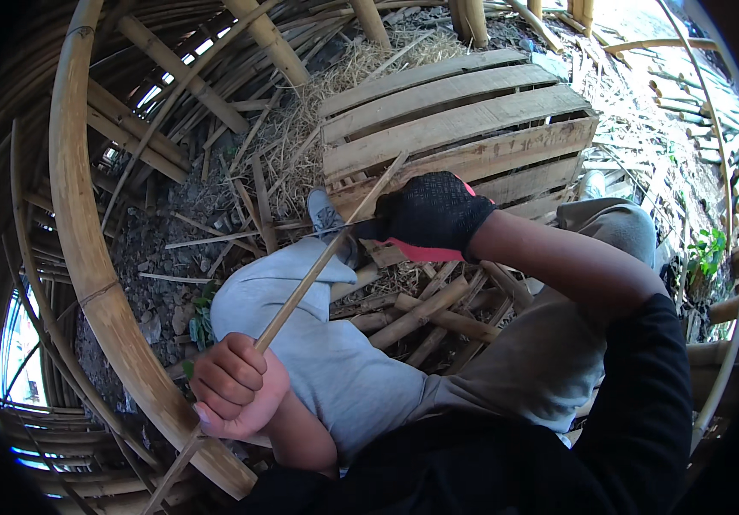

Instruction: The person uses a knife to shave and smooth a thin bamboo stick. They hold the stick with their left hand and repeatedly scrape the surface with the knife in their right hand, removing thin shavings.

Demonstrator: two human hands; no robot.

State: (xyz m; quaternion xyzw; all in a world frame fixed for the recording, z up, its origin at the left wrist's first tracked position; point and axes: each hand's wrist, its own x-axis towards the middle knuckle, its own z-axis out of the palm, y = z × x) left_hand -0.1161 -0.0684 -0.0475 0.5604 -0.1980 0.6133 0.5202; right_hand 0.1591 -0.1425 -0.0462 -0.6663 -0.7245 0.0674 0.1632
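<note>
My bare left hand (239,386) is closed in a fist round a long, split bamboo strip (305,283). The strip slants from the lower left, past my left knee, up to a tip in front of the wooden slats. My right hand (434,215), in a black and red work glove, is closed near the upper part of the strip. A thin, dark knife blade (328,230) juts leftward from the glove and crosses the strip. The glove hides the knife's handle.
A slatted wooden pallet (451,116) lies ahead, beside straw (301,129). Cut bamboo pieces (429,313) lie between my legs. A thick, curved bamboo pole (86,232) rises close on my left. Stones and loose slivers cover the ground.
</note>
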